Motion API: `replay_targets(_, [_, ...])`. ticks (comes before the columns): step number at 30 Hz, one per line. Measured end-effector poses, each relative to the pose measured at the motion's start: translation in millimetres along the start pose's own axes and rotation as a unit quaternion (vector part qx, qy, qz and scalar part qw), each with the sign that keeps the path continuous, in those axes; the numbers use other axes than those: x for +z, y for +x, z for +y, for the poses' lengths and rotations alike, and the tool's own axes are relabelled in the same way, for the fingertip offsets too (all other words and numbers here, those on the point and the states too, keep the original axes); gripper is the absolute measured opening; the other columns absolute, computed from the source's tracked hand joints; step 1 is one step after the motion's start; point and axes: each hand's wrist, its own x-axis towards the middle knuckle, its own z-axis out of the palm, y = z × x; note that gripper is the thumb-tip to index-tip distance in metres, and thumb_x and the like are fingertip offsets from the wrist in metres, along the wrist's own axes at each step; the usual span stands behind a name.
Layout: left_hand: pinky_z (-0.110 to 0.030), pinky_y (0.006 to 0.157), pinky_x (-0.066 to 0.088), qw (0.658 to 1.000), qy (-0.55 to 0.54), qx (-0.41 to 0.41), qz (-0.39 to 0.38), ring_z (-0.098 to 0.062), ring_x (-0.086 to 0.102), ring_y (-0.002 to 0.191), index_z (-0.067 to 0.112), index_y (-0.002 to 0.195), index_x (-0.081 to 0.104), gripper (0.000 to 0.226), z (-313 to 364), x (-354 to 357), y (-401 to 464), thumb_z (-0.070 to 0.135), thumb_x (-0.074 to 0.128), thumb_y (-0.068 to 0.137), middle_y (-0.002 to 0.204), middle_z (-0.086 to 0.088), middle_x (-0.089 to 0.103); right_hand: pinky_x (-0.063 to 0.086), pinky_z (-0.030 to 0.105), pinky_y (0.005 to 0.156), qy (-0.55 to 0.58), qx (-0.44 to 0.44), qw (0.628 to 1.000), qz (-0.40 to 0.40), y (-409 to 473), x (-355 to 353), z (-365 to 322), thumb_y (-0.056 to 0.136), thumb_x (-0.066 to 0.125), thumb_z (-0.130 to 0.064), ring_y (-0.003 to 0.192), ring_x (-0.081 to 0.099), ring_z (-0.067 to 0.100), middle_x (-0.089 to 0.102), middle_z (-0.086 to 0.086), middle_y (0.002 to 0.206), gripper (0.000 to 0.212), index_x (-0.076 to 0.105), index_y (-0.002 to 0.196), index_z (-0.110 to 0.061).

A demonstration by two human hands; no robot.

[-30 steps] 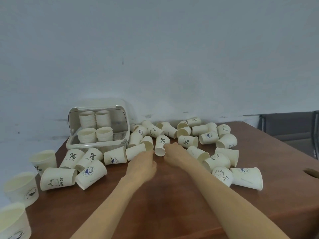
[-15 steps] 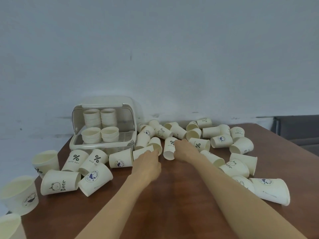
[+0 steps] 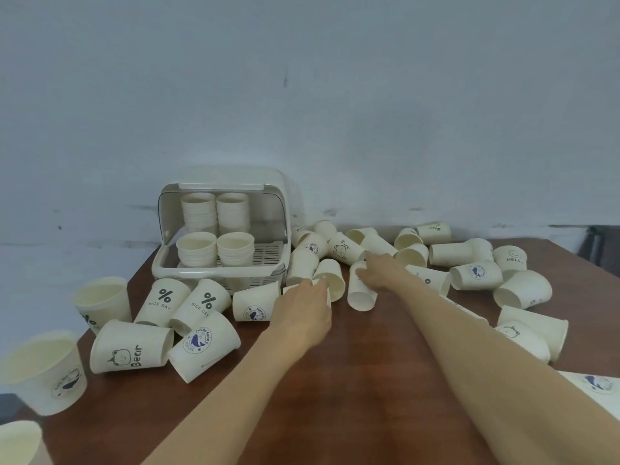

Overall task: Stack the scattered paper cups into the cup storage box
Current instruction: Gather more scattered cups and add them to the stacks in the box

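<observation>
Many cream paper cups lie scattered on their sides across the brown table. The white cup storage box stands at the back left with its lid up and several stacks of cups inside. My left hand rests over a lying cup just right of the box, fingers curled on it; most of that cup is hidden. My right hand grips the closed end of another lying cup, whose open mouth faces me.
Larger cups stand upright along the table's left edge. More lying cups crowd the right side up to the wall. Bare wood lies between my forearms. A dark frame stands at the far right.
The view has shifted, so everything sits further right and closer. Both hands stay at the same two cups. My right hand now covers the cup's print.
</observation>
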Motion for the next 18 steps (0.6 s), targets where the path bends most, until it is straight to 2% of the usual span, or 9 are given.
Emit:
replay_targets(4, [-0.040,0.084,0.044,1.000,0.008,-0.003,-0.012,-0.033,0.051,0.114,0.018,0.134,0.043,0.038,1,1,2,0.020,0.039,0.096,0.128,-0.010,0.049,0.037,0.032,0.072,0.019,0.006,1.000,-0.012,-3,4,1,0.096,0.045,-0.033,0.109,0.055,0.031,0.055,0.016,0.125,0.049,0.037,0.133,-0.002])
replay_targets(8, [-0.040,0.084,0.042,1.000,0.005,-0.007,-0.024,-0.032,0.051,0.115,0.019,0.135,0.041,0.039,2,6,1,0.022,0.038,0.096,0.127,-0.008,0.051,0.038,0.033,0.072,0.048,0.011,0.999,0.003,-11,-1,5,0.091,0.056,-0.032,0.106,0.055,0.030,0.055,0.013,0.118,0.047,0.041,0.125,-0.003])
replay_targets(11, [-0.039,0.081,0.040,1.000,-0.004,-0.005,-0.022,-0.032,0.051,0.115,0.019,0.133,0.042,0.038,5,9,-4,0.022,0.039,0.096,0.123,-0.006,0.051,0.040,0.033,0.069,0.058,0.008,0.998,0.008,-26,-8,6,0.086,0.063,-0.032,0.092,0.053,0.025,0.052,0.007,0.101,0.047,0.040,0.117,-0.005])
replay_targets(13, [-0.038,0.078,0.040,1.000,-0.011,-0.001,-0.018,-0.031,0.053,0.111,0.019,0.132,0.043,0.037,7,11,-9,0.022,0.039,0.096,0.120,-0.006,0.052,0.042,0.034,0.067,0.047,-0.007,0.999,0.003,-36,-10,5,0.084,0.064,-0.029,0.086,0.052,0.023,0.050,0.005,0.094,0.040,0.042,0.111,-0.009])
replay_targets(16, [-0.037,0.077,0.041,1.000,-0.007,-0.004,-0.006,-0.029,0.055,0.109,0.019,0.132,0.045,0.036,8,12,-15,0.023,0.041,0.096,0.120,-0.006,0.053,0.046,0.035,0.068,-0.003,-0.033,0.999,-0.010,-55,-13,2,0.088,0.053,-0.023,0.082,0.053,0.025,0.052,0.006,0.090,0.013,0.045,0.092,-0.013])
replay_targets(18, [-0.036,0.076,0.040,1.000,0.008,-0.009,0.004,-0.029,0.056,0.109,0.019,0.130,0.046,0.034,10,12,-16,0.023,0.042,0.097,0.120,-0.006,0.053,0.044,0.037,0.065,-0.038,-0.047,0.998,-0.011,-66,-13,3,0.091,0.046,-0.020,0.078,0.050,0.025,0.052,0.006,0.089,0.012,0.042,0.082,-0.014])
